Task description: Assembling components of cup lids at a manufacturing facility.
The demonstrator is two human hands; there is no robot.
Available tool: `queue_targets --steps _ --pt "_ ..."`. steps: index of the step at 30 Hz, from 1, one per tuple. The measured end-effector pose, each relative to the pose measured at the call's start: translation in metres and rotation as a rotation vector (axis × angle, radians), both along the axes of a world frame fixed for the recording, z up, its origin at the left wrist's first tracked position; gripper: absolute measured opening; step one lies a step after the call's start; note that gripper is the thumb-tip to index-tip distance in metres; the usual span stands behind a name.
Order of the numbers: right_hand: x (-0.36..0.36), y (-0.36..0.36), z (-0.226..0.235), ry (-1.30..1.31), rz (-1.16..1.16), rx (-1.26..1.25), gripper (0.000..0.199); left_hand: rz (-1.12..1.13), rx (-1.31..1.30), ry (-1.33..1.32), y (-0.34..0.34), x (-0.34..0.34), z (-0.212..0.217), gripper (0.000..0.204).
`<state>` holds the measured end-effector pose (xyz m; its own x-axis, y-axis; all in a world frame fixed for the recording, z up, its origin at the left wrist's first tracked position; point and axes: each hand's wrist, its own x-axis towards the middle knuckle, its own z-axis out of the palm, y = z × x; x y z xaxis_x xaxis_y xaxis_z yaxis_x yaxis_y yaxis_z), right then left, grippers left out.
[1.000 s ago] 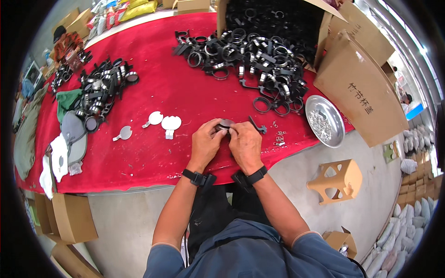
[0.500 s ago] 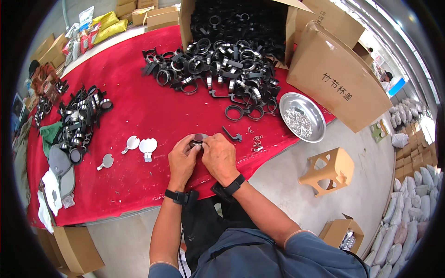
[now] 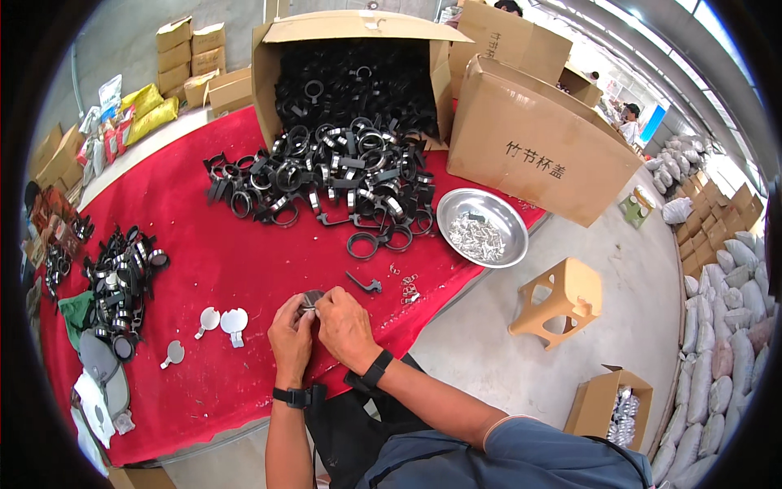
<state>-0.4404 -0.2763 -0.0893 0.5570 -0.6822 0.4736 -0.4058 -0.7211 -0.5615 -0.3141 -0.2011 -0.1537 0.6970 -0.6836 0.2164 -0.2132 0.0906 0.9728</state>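
The left hand (image 3: 291,345) and right hand (image 3: 345,328) pinch a dark round piece (image 3: 311,298) — perhaps unfinished, but mostly hidden — with capped rings (image 3: 112,280) heaped left, more open rings (image 3: 352,162) piled far.

We see a plain red desk (image 3: 195,269) flecked with pale specks. The held piece (image 3: 313,297) looks dark. Far off, the rings (image 3: 350,163) are black with silver bands; the bowl (image 3: 515,236) is shiny silver, the box (image 3: 533,122) brown with dark lettering. At left we find white discs (image 3: 234,319), a grey cap (image 3: 97,355) and a green cloth (image 3: 75,313); at right, a tan stool (image 3: 582,285). Our shirt (image 3: 529,456) is blue, our wristbands (image 3: 377,368) black.
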Motion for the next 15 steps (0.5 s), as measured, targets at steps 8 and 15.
queue_targets --steps 8,15 --pt "-0.002 -0.005 0.003 0.016 0.108 -0.030 0.012 0.007 0.101 -0.351 0.008 0.003 0.010 0.033" --pt "-0.007 -0.040 0.000 -0.054 -0.002 0.516 0.036 -0.039 0.107 -0.339 0.023 -0.001 0.028 0.033"
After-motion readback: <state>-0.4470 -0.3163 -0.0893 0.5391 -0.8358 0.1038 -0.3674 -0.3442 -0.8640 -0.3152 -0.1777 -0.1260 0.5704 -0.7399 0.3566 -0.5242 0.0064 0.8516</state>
